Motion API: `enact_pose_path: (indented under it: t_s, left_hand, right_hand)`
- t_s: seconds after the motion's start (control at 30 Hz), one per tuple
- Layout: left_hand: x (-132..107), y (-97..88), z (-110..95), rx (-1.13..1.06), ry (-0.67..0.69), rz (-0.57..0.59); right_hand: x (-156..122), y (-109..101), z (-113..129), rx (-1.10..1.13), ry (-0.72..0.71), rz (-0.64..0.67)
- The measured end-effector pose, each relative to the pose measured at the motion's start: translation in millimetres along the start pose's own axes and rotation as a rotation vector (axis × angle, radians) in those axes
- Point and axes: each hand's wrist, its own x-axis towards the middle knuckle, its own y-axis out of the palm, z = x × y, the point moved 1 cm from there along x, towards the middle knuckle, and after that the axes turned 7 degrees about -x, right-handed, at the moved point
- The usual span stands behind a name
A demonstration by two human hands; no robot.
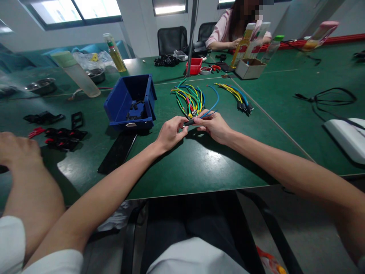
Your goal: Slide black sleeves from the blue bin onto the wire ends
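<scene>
Though blurry — plug [190, 122], perhaps, between hands [171, 134] [216, 125]

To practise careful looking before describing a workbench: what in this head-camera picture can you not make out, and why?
1. Head view: the black piece pinched between left hand and right hand is mostly covered by them; its shape is unclear.
2. Head view: dark parts in the blue bin are too small and half behind its wall.
3. Head view: the white object is cut off by the right edge.
</scene>
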Motion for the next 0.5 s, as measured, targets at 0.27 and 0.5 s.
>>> enact_pose_path:
  t_s: [0.27, 0.5]
  left_hand:
    - [-1.2, -0.6, -0.1, 0.015, -0.008, 0.005]
    - [-1.1, -0.2, 0.5, 0.024, 0.000, 0.009]
  right_hand:
    - [0.2, -0.2, 1.3, 0.004, 0.010, 0.013]
    - [0.7, -0.2, 1.0, -0.013, 0.007, 0.013]
